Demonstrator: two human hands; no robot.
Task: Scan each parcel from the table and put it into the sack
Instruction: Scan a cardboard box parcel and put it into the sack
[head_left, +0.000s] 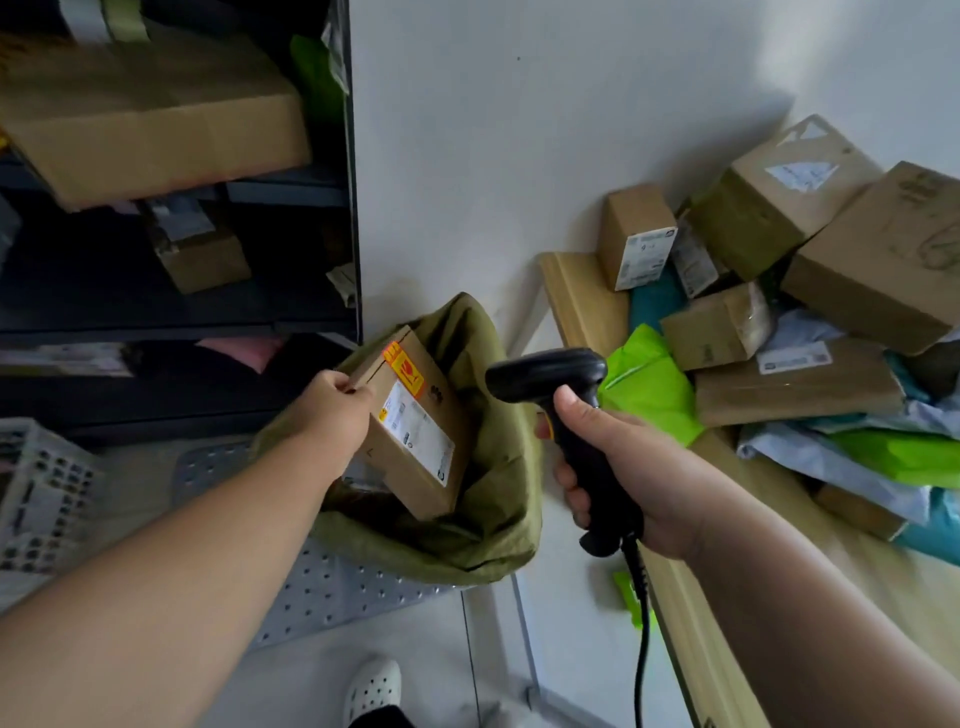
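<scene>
My left hand (332, 421) grips the upper left corner of a cardboard parcel (415, 426) with an orange sticker and a white label. The parcel is tilted inside the open mouth of the olive-green sack (498, 499) on the floor. My right hand (618, 462) grips a black corded barcode scanner (558, 384), its head pointing left toward the parcel. To the right, a wooden table (582, 301) carries a heap of cardboard boxes (779, 208) and green, blue and white mailer bags (649, 384).
A dark shelving unit (291, 322) with boxes stands at the left against the white wall. A white plastic crate (41, 493) sits at the far left, a perforated metal plate (332, 587) lies under the sack. My white shoe (374, 686) shows at the bottom.
</scene>
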